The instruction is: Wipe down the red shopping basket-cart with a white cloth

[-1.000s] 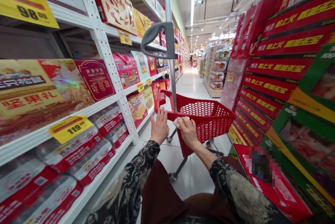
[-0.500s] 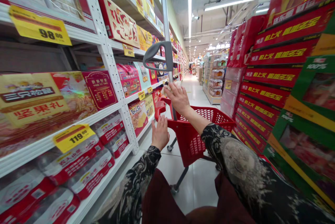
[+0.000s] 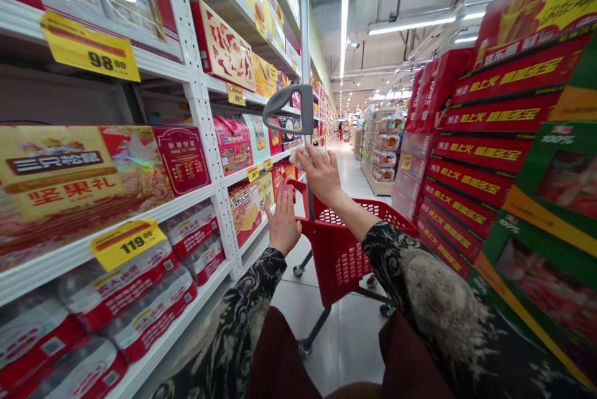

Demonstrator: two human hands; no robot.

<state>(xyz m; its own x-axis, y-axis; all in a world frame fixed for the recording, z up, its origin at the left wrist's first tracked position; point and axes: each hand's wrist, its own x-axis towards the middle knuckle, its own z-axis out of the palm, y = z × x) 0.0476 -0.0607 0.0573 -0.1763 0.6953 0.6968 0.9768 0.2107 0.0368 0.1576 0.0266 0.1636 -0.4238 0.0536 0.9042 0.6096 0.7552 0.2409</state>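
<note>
A red shopping cart (image 3: pixel 336 262) with perforated sides stands in front of me. A grey pole (image 3: pixel 305 26) with a grey loop handle (image 3: pixel 288 112) rises from it. My right hand (image 3: pixel 321 178) is at the pole below the loop, its fingers over a crumpled white cloth or tissue (image 3: pixel 302 155), of which only a part shows. Lower and to the left, my left hand (image 3: pixel 283 225) is open, fingers stretched upward, beside the cart's red handle end (image 3: pixel 285 192). Whether it touches that handle I cannot tell.
White shelves (image 3: pixel 198 119) with boxed goods, bottle packs (image 3: pixel 149 306) and yellow price tags (image 3: pixel 130 243) line the left side. Stacked red cartons (image 3: pixel 485 153) and green boxes (image 3: pixel 545 212) stand close on the right. A tiled aisle (image 3: pixel 345 166) runs ahead past more displays.
The view has shifted slightly, and the cart sits a little lower in it. My left hand is slightly higher beside the red handle end. The right hand stays on the cloth at the pole.
</note>
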